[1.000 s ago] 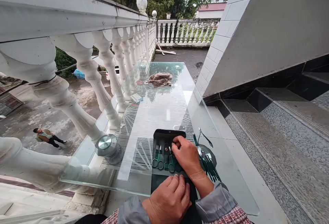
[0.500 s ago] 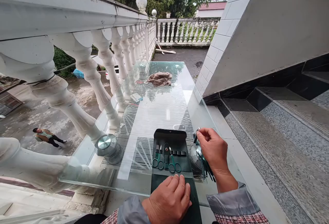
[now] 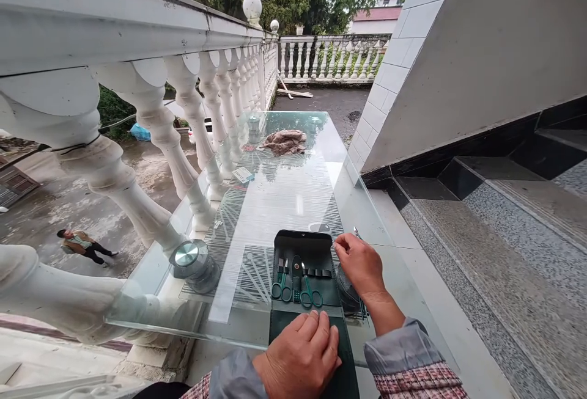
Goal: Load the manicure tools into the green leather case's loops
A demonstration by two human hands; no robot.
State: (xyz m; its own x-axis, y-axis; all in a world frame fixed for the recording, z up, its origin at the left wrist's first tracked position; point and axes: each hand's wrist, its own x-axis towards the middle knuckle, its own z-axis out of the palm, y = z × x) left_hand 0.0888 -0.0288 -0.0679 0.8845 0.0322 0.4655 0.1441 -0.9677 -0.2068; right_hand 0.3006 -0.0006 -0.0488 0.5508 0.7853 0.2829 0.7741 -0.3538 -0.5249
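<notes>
A dark green manicure case [image 3: 308, 237] lies unfolded on the glass table, its top flap raised. Two green-handled scissors [image 3: 310, 294] and a strapped green tool [image 3: 297, 277] sit in its loops; several loops on the right are vacant. My left hand [image 3: 302, 353] rests on the lower flap, fingers lying close together, thumb hidden. At the upper right edge of the case, my right hand [image 3: 362, 264] has thumb and forefinger pinched; what they hold, if anything, is hidden. A metal tool tip [image 3: 356, 233] shows behind it. Beneath that hand, thin green tools [image 3: 364, 309] are mostly covered.
The glass table [image 3: 367, 203] carries a crumpled brown cloth [image 3: 284, 142] at its far end and a small card [image 3: 243, 174]. A white balustrade [image 3: 178, 136] runs along the left. Stone steps [image 3: 486, 228] rise at the right. A person [image 3: 85, 245] is in the yard below.
My right hand has moved left from above the loose tools to the case's upper right edge. My left hand stays on the flap.
</notes>
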